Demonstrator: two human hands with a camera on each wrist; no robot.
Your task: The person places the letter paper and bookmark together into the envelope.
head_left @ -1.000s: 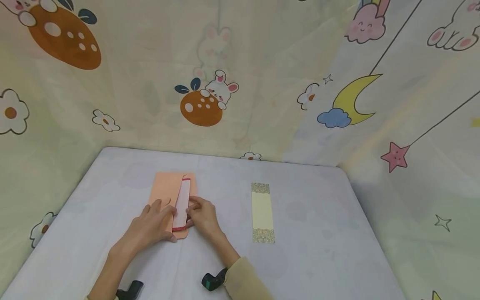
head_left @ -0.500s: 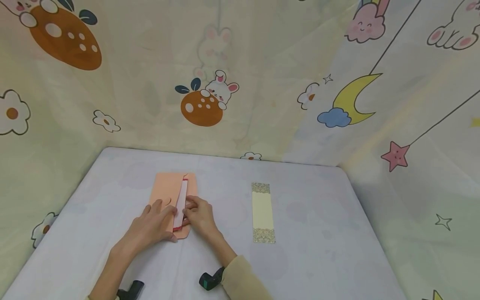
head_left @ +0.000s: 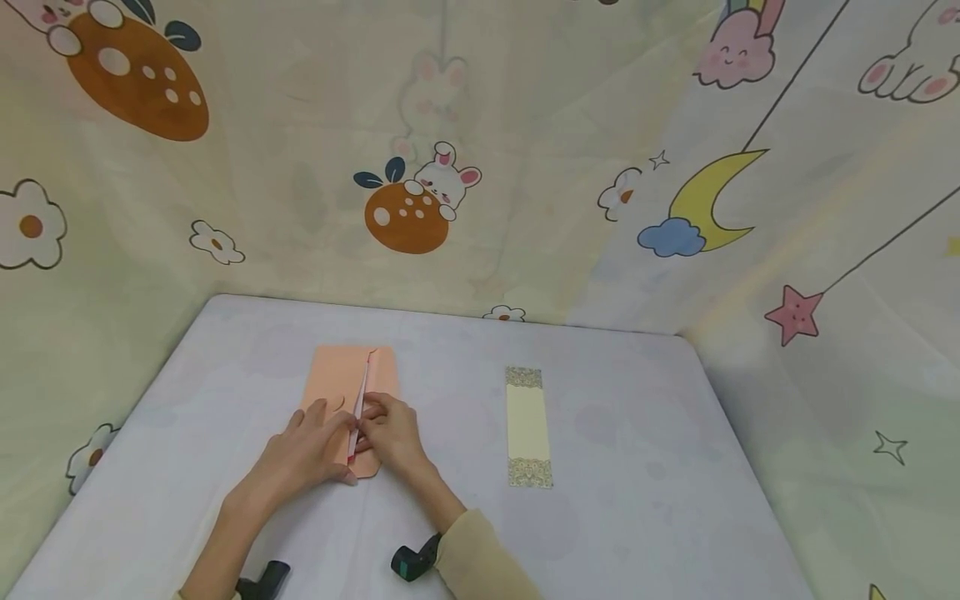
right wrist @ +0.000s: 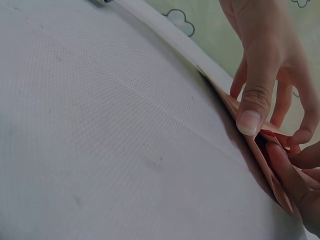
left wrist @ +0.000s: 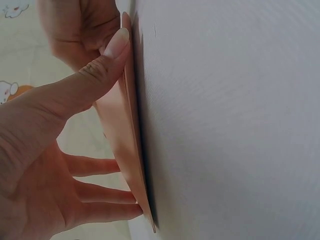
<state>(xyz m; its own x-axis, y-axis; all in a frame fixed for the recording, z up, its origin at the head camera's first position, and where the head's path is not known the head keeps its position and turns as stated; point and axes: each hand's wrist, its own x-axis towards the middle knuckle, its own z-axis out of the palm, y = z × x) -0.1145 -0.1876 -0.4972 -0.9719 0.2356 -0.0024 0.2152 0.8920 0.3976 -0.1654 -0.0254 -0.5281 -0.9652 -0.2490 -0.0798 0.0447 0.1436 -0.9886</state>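
Note:
A peach paper envelope (head_left: 328, 371) lies on the table's left half. From its lengthwise opening shows a narrow sliver of a white card (head_left: 363, 385) with red ends; the rest is hidden inside. My left hand (head_left: 303, 450) presses on the envelope, fingers spread, and its thumb rests at the near edge in the left wrist view. At the opening, my right hand (head_left: 393, 429) pinches the card's outer edge between thumb and fingers. In the right wrist view, a red end (right wrist: 267, 133) of the card shows inside the gaping envelope.
A cream card (head_left: 528, 423) with glittery bands at both ends lies on the white table (head_left: 637, 500), right of the hands. Behind the table hangs a cartoon-print cloth (head_left: 525, 208), which also rises at both sides.
My right hand has moved left, and the white card has gone from a wide strip showing to a thin sliver. The left hand has stayed in place on the envelope.

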